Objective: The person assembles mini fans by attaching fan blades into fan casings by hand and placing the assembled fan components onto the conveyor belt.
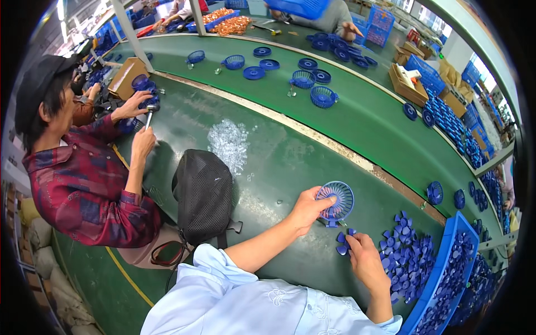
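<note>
My left hand [310, 209] grips a round blue plastic fan guard [341, 201], its thumb lying over the slotted face. The guard is held above the green table [268, 195], with a small tab at its lower edge. Just below and to the right, my right hand [365, 257] has its fingers pinched at a small blue plastic piece [351, 231]; the fingertips partly cover it. Two similar pieces [341, 250] show beside these fingers. A loose heap of small blue pieces [405, 257] spreads to the right of my right hand.
A blue tray [429, 285] of small parts stands at the right. A black bag [204, 195] and a pile of clear pieces [229, 145] lie left. Beyond a ledge, a green conveyor [368, 125] carries blue guards. A co-worker [84, 167] holds a tool at left.
</note>
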`<state>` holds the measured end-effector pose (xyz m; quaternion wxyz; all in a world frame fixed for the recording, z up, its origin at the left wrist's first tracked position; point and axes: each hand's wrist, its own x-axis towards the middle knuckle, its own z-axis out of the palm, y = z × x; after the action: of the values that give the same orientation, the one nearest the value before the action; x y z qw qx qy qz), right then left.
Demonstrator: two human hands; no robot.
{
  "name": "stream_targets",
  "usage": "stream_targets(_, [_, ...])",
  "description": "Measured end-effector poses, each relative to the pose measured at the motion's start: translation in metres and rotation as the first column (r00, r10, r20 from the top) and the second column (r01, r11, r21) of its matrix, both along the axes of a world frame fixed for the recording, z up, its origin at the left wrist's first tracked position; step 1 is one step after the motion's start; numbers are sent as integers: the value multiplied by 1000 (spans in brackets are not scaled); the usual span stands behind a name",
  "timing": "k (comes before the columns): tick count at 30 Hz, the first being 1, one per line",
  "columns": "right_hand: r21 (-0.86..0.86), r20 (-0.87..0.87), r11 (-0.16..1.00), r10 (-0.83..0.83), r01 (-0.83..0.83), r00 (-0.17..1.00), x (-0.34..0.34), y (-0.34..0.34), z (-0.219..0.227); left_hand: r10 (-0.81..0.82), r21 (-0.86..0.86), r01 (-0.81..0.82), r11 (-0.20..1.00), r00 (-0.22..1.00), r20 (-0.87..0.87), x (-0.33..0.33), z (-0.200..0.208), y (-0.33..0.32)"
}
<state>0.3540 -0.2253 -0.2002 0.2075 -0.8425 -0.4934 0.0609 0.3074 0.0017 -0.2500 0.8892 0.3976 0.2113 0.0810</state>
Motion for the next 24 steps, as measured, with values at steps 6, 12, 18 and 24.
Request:
stream_targets(6, [-118,14,985,-122,122,992,17,-4,16,0,-43,-1,999,1000,-23,0,4,2])
stream_targets(12, [267,102,957,-148,116,984,9,46,40,-130,33,130,991,991,-5,1,11,-4])
stream_targets(18, [202,157,969,-178,145,972,14,70,15,-142,169,137,976,990,13,-3,12,-19])
stream_targets(24, [315,160,940,-187,130,969,16,68,14,8,268,-24,963,998,61,-3,13,-19])
